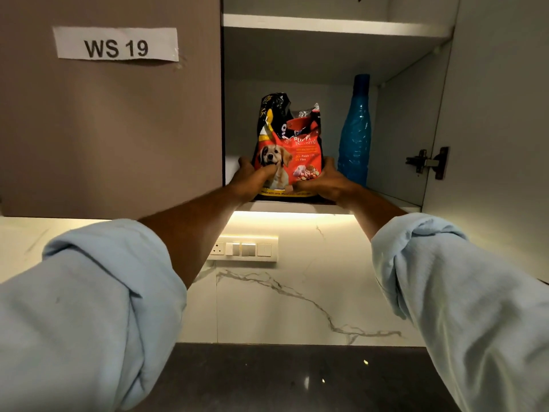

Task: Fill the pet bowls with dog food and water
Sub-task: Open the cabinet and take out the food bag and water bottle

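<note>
Hands clasp the dog food bag (286, 162) low on its two sides: the left hand (248, 181) wraps the left edge with its thumb across the printed puppy, the right hand (322, 182) cups the right lower corner. Probably both are used because the soft bag, open and crumpled at its top, would sag or spill under one. It stands upright at the centre of the frame, on the lower shelf (404, 205) of the open cabinet. Just right of it stands one blue bottle (355, 135), likely the water. One bag, one bottle, two shelves; no bowls in view.
</note>
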`<state>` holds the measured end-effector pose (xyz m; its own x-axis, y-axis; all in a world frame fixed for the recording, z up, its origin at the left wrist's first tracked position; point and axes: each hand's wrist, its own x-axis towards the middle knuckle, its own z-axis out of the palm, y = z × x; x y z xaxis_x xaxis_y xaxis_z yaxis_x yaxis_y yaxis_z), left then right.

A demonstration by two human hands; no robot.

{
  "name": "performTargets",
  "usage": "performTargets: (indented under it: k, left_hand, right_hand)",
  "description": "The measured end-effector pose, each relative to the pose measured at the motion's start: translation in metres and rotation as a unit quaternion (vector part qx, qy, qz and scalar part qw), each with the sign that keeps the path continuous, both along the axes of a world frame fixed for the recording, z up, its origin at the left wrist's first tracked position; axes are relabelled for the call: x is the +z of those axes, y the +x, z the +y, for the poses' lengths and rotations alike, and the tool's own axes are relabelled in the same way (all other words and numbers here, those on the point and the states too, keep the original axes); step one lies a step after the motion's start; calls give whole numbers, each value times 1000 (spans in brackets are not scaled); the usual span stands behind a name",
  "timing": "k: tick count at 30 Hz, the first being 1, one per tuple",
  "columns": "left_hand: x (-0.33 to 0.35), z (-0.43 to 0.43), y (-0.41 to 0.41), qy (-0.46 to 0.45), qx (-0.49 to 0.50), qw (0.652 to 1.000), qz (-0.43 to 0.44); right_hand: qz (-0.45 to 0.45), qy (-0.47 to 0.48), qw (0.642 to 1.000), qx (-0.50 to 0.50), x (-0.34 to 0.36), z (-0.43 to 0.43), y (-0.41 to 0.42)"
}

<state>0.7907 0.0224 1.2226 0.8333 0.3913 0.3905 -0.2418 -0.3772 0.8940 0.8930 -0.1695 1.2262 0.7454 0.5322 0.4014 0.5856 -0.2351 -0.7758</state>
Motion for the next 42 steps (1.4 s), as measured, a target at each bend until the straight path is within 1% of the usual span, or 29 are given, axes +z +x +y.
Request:
performTargets:
  k: [3,7,9,11,14,17,20,25,29,34,38,42]
  left_hand:
    - [-6,-1,-18,24,-28,999,-15]
    - [-11,-5,-41,35,-83,996,7]
    - [-10,-8,-57,64,-95,993,14]
    - [-5,-8,-73,96,-124,988,-2]
    - [-6,-7,-101,142,-159,977,0]
    - [-26,-4,-123,124,-168,978,19]
    - [-67,1,-138,94,-153,983,37]
    - [-150,5,-168,70,-100,990,77]
    - [-231,11,-183,39,-65,985,154]
    - [-327,13,-189,14,-27,971,237]
    - [-391,17,-190,-4,-17,962,272]
    - [-435,20,-184,-19,2,958,285]
  right_hand:
    - [-8,13,1000,26,1,-11,-20]
    - [-6,29,998,49,-3,-27,-48]
    - [-17,40,998,39,-10,-32,-66]
    - [-31,51,998,32,-18,-38,-80]
    - [-47,48,997,30,-31,-45,-100]
    - [-31,22,999,35,-49,-47,-122]
    - [-20,5,999,33,-81,-44,-146]
    - [1,-4,999,40,-162,-32,-170]
    - [90,-32,995,4,-249,-21,-183]
    - [179,-54,982,0,-347,-14,-186]
    - [223,-90,971,1,-405,-9,-189]
    - [229,-106,968,-7,-451,0,-180]
